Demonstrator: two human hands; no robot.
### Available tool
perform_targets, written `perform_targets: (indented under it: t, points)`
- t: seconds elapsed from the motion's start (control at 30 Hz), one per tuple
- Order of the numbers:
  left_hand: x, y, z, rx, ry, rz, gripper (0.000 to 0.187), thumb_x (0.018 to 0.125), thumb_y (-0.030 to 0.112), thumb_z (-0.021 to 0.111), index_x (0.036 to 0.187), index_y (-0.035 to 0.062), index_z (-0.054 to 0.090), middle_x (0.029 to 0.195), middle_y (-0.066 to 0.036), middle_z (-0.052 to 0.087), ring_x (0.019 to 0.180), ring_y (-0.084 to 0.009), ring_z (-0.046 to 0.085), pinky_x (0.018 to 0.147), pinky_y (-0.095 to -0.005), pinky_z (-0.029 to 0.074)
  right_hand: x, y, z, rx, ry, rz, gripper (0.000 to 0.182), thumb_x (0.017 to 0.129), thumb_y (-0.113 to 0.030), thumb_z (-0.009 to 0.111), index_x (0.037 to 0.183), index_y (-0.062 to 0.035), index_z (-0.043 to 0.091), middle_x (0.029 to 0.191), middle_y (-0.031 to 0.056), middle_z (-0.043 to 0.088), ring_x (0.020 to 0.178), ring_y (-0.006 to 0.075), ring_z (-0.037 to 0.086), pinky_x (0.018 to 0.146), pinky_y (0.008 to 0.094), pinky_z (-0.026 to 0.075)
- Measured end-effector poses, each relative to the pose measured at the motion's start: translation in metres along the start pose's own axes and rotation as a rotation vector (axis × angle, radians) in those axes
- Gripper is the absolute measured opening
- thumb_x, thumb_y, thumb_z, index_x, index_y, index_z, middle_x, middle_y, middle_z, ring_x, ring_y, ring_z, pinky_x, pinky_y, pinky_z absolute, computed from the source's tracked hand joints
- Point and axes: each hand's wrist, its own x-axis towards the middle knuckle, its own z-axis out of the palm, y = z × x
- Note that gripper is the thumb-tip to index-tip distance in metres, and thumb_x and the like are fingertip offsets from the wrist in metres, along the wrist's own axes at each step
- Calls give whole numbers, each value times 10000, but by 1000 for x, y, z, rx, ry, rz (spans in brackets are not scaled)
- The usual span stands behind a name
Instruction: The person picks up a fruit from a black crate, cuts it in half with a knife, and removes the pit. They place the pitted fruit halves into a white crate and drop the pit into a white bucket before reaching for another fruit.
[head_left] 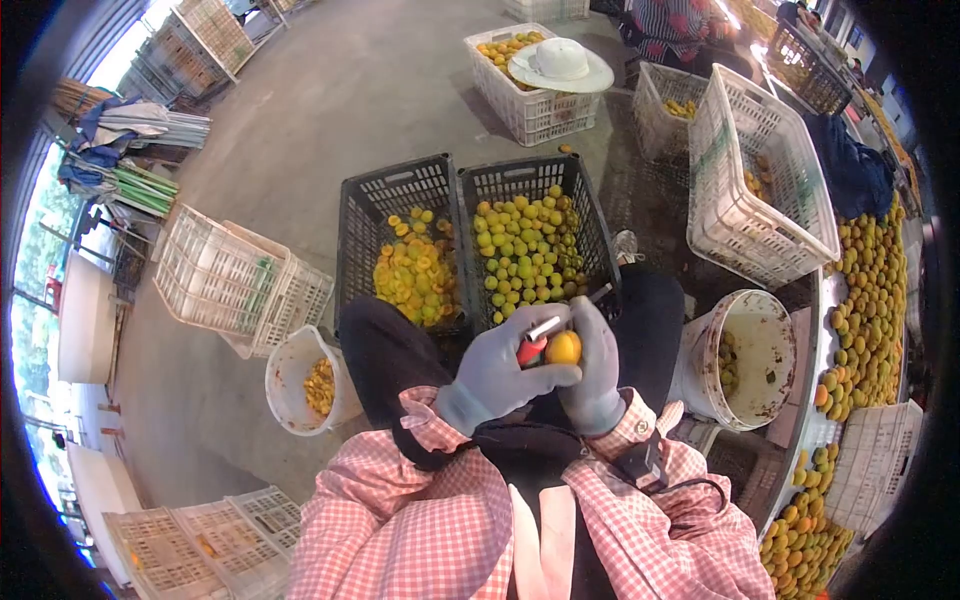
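Note:
Both hands wear grey gloves and meet over my lap. My left hand (505, 368) is closed around a red-handled tool (532, 350) with a pale metal end pointing up. Its thumb reaches the underside of a small round yellow fruit (563, 348). My right hand (595, 365) curls around the other side of that fruit. A thin dark tip (600, 293) sticks out beyond the right fingers; what it belongs to is hidden. Just past my hands, one black crate (397, 180) contains cut yellow fruit (415, 275), and another black crate (525, 170) contains whole green-yellow fruit (525, 240).
At my left stands a white bucket (290, 405) with orange-yellow pieces; a stained white bucket (706, 345) is at my right. White crates (765, 225) surround the area, one topped by a white hat (562, 62). Many fruits (860, 290) line the right side. A person (672, 30) sits farther back.

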Motion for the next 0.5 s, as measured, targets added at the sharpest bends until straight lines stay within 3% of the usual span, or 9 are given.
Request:
perform_targets:
  t: [0.03,0.07,0.1,0.17,0.23,0.27,0.37,0.4,0.5]
  points:
    - [1,-3,-2,333,-27,253,540,768,119,781,1241,33,535,1010,-43,652,899,-107,600,805,-267,482,-2,3,-1,181,52,204,311,1007,-305,416,908,-45,555,830,11,581,730,75,529,663,241,439]
    - [0,-7,-2,330,-32,248,540,768,119,781,1241,33,535,1010,-43,652,899,-107,600,805,-267,482,-7,6,-1,364,108,408,315,1007,-308,418,919,-41,560,841,14,594,733,74,539,667,244,449]
    - [-1,-10,-2,352,-51,262,499,777,119,771,1217,25,557,995,-42,659,896,-104,602,810,-269,481,-16,3,5,-177,136,106,337,1011,-311,402,915,-27,556,836,21,591,731,91,539,663,252,440]
    - [-1,-10,1,378,-69,281,458,786,119,762,1193,17,580,979,-40,665,893,-102,604,814,-272,480,-14,4,-1,-277,80,4,350,1015,-313,386,914,-24,555,828,29,589,729,99,535,661,261,435]
    - [2,-6,13,83,11,260,344,830,115,709,1144,11,614,947,-32,662,871,-89,598,807,-263,479,-12,-7,0,-565,33,-268,389,1021,-315,349,872,-23,559,806,50,571,703,119,503,646,276,413]
    - [3,-5,16,81,10,261,344,830,115,709,1144,11,614,947,-32,662,871,-89,598,807,-263,479,-11,-5,1,-568,34,-269,389,1021,-315,349,872,-23,559,806,50,571,703,119,503,646,276,413]
    - [4,1,29,38,56,216,350,868,189,693,1137,-14,597,995,-56,654,891,-77,578,797,-249,473,-8,-6,15,45,234,-131,368,998,-215,365,723,-31,526,752,51,535,672,132,477,626,261,387]
    - [3,6,36,-132,138,115,293,887,186,666,1098,-8,605,973,-44,648,877,-75,576,791,-247,474,-5,-5,15,46,229,-130,368,998,-215,365,723,-31,526,752,51,535,672,132,477,626,261,387]
    - [3,5,33,-407,259,-133,206,928,201,598,1027,21,610,929,-22,631,854,-78,575,779,-253,478,5,2,3,-535,82,-572,151,829,-91,570,695,-28,539,692,106,496,573,241,484,516,311,397]
